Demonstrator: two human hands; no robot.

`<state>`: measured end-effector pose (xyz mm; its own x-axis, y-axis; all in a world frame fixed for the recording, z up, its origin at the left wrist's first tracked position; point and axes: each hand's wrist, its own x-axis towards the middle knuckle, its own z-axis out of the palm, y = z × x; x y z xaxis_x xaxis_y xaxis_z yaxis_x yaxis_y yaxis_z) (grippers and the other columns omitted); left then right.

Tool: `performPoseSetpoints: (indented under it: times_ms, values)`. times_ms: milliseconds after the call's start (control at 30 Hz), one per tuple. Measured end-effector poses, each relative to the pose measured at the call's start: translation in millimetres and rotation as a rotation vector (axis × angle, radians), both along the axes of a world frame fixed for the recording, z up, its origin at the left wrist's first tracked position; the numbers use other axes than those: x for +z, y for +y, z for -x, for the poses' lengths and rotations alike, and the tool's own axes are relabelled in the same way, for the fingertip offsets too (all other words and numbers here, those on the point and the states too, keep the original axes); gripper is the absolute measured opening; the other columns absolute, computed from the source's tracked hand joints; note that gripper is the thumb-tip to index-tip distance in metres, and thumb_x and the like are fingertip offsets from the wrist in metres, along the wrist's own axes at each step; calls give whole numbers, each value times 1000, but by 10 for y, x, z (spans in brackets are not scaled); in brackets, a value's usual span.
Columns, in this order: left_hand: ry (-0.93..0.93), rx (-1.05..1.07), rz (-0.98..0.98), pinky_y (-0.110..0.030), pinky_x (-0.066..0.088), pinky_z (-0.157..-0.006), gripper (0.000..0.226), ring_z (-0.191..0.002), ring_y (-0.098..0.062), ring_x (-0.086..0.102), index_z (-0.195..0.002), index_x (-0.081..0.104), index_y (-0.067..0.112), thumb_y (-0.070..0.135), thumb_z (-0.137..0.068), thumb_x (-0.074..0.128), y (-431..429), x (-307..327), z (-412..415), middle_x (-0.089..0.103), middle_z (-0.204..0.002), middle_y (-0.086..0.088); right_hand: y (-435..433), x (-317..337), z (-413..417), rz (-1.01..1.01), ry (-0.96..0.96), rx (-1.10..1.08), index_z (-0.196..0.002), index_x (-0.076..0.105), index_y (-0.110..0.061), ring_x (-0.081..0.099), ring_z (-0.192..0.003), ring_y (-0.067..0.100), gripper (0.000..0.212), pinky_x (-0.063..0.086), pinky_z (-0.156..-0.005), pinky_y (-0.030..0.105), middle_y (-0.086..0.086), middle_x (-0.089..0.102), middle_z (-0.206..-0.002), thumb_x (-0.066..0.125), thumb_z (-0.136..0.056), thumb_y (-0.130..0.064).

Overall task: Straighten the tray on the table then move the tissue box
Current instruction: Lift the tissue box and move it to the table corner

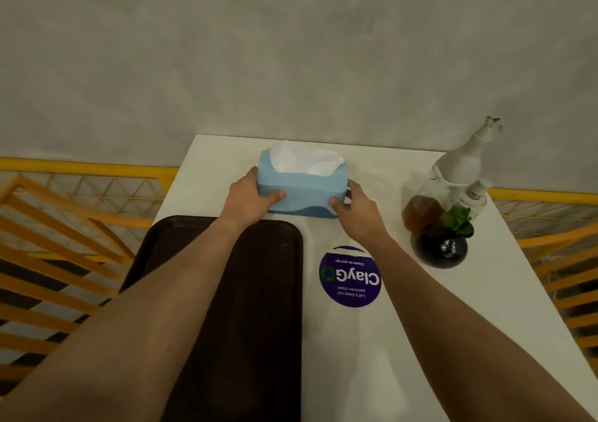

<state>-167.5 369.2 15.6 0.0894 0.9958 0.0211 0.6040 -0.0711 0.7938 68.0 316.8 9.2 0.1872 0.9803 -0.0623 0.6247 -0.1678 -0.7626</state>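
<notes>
A light blue tissue box (307, 191) with white tissue sticking out of its top sits near the far edge of the white table (372, 357). My left hand (250, 199) grips its left end and my right hand (354, 209) grips its right end. A dark brown tray (259, 308) lies on the left part of the table, just in front of the box, its long sides running along the table's edge. My left forearm crosses over the tray.
A round purple sticker (350, 279) lies right of the tray. At the far right stand a white pump bottle (462, 162), a brown glass bottle (420, 216) and a black pot with a green plant (441, 246). Yellow railings flank the table; a grey wall is behind.
</notes>
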Motion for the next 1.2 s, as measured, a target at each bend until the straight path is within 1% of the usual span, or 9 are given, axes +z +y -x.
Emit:
performPoseSetpoints:
  times_ms: [333, 467, 667, 767, 833, 900, 1033, 1133, 1200]
  values:
    - [17, 23, -11, -27, 46, -87, 64, -118, -23, 58, -140, 47, 16, 40, -88, 75, 125, 9, 1027, 60, -135, -7, 203, 2, 1005, -8, -8, 26, -152, 33, -21, 60, -122, 30, 61, 50, -97, 41, 7, 52, -147, 55, -100, -42]
    - [-1, 36, -28, -27, 48, -83, 61, -108, -16, 56, -137, 52, 14, 38, -87, 76, 122, 56, 1205, 63, -130, -7, 222, -9, 1168, -4, -9, 49, -152, 33, -21, 60, -122, 31, 60, 52, -97, 44, 8, 52, -148, 55, -100, -41]
    - [-53, 27, -45, -8, 41, -63, 62, -105, -14, 57, -134, 54, 17, 38, -82, 81, 150, 8, 1737, 63, -124, 0, 240, -3, 1643, -1, -23, 62, -152, 32, -21, 57, -126, 32, 61, 46, -105, 47, 7, 50, -149, 56, -100, -41]
    - [-88, 2, -51, -32, 55, -86, 69, -117, -24, 56, -136, 53, 16, 38, -78, 85, 155, -28, 1917, 61, -128, -4, 244, -37, 1779, -1, -43, 54, -153, 31, -22, 51, -132, 32, 65, 41, -108, 48, 5, 48, -152, 56, -98, -45]
    - [-66, 16, -56, -45, 52, -96, 74, -120, -26, 53, -137, 51, 17, 39, -76, 86, 156, -44, 1995, 59, -129, -6, 244, -51, 1844, -10, -55, 30, -154, 30, -21, 48, -135, 31, 69, 40, -110, 47, 5, 46, -154, 57, -97, -48]
    - [-81, 16, -43, -36, 51, -92, 78, -121, -23, 53, -141, 49, 20, 42, -76, 86, 152, -74, 2040, 58, -132, -4, 244, -59, 1887, -42, -38, 30, -152, 33, -22, 51, -132, 29, 68, 42, -105, 41, 4, 49, -151, 59, -95, -49]
    - [-124, 7, -46, -4, 42, -66, 76, -113, -12, 53, -144, 47, 24, 40, -80, 83, 187, -159, 2064, 61, -133, 1, 299, -91, 1920, -73, -9, 61, -150, 36, -26, 59, -122, 26, 61, 44, -92, 28, 3, 56, -143, 58, -97, -47]
    - [-151, 39, -68, 5, 38, -61, 72, -113, -13, 55, -145, 47, 24, 37, -83, 81, 252, -196, 2058, 62, -133, 0, 372, -129, 1923, -81, -48, 71, -152, 34, -24, 60, -121, 26, 62, 48, -94, 32, 3, 55, -144, 54, -98, -49]
    - [-154, 42, -60, 1, 41, -62, 75, -112, -9, 51, -148, 44, 26, 41, -84, 79, 298, -218, 2060, 60, -135, 2, 434, -143, 1918, -89, -60, 76, -152, 34, -24, 61, -121, 25, 63, 49, -94, 32, 3, 55, -144, 53, -98, -51]
